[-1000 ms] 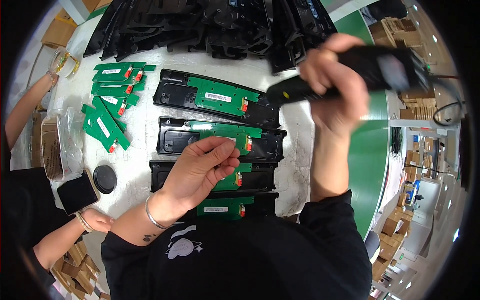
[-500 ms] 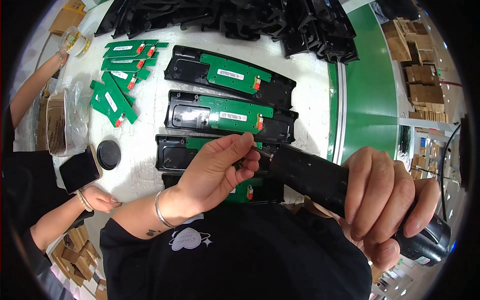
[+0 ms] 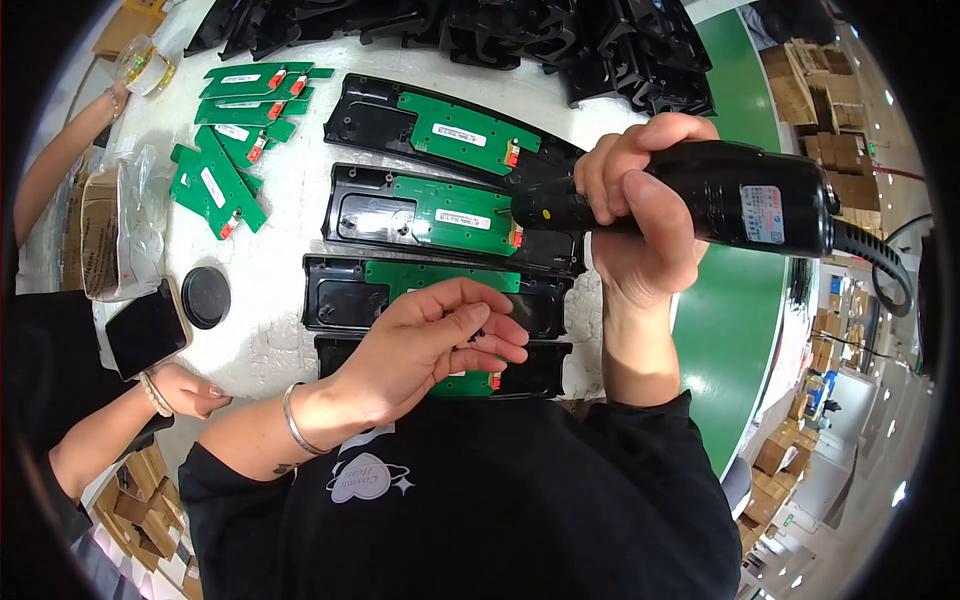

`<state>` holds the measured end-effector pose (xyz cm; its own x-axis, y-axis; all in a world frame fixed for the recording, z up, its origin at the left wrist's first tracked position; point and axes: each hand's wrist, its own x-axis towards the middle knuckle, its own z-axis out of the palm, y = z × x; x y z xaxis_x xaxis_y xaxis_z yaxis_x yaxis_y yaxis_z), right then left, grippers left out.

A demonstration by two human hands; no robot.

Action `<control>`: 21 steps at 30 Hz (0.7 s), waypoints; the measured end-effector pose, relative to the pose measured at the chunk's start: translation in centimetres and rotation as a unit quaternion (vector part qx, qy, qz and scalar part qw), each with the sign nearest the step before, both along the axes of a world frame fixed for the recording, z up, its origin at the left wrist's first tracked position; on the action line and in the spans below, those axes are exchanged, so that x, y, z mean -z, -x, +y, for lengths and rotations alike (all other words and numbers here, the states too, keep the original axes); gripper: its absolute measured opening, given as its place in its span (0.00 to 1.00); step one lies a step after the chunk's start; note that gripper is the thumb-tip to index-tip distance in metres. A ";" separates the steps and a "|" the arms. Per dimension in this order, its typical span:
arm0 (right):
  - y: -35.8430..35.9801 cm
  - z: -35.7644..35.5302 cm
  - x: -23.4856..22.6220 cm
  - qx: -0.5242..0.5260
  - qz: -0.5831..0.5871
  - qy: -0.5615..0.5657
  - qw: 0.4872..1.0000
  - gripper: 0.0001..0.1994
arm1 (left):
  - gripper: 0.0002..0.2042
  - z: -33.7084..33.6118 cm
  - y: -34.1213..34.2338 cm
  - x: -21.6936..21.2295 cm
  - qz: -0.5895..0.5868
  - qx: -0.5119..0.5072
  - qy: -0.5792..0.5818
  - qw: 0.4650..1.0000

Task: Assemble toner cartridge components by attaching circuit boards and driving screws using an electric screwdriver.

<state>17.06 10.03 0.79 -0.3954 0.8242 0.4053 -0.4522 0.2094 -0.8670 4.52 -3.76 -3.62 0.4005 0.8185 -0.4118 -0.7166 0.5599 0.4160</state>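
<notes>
My right hand (image 3: 645,195) grips a black corded electric screwdriver (image 3: 735,190), held nearly level. Its tip points left, at the right end of a green circuit board (image 3: 430,215) in the second black plastic housing (image 3: 350,235) from the far side. Whether the bit sits on a screw is too small to tell. Over the two nearer housings, my left hand (image 3: 410,345) is half curled, palm up, around several small dark screws (image 3: 474,338). The farthest housing (image 3: 365,120) also carries a green board (image 3: 462,135); the nearest one is partly covered by my left hand.
Loose green boards (image 3: 215,185) lie in a pile at the left. Black housings (image 3: 520,35) are heaped along the far edge. A round black lid (image 3: 206,298) and a phone (image 3: 148,330) lie near a co-worker's hand (image 3: 188,390). The screwdriver's cord (image 3: 885,262) trails right.
My right hand has swung the screwdriver away from my left fingers, up and over the second housing. My left hand has dropped slightly nearer, its fingers loosened around the screws.
</notes>
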 end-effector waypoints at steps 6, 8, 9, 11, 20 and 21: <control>0.4 0.4 0.3 -0.014 -0.020 0.011 1.000 0.12 | 0.08 0.2 0.5 0.3 0.009 -0.024 -0.001 1.000; 0.6 0.5 0.2 -0.024 -0.021 0.015 0.999 0.12 | 0.08 0.2 0.7 0.4 0.014 -0.035 -0.001 0.999; 0.8 0.5 0.2 -0.034 -0.022 0.020 0.999 0.12 | 0.09 0.3 0.8 0.4 0.009 -0.046 0.015 0.999; 0.7 0.7 0.4 -0.052 -0.017 0.022 0.998 0.11 | 0.10 0.4 0.9 0.3 0.004 -0.056 0.031 0.998; 1.1 0.6 0.0 -0.007 -0.117 -0.059 0.991 0.09 | 0.10 0.5 0.9 1.0 -0.064 -0.114 0.035 0.991; 1.3 0.2 -0.4 0.010 -0.132 -0.081 0.988 0.10 | 0.10 0.4 1.0 1.2 -0.076 -0.132 0.041 0.987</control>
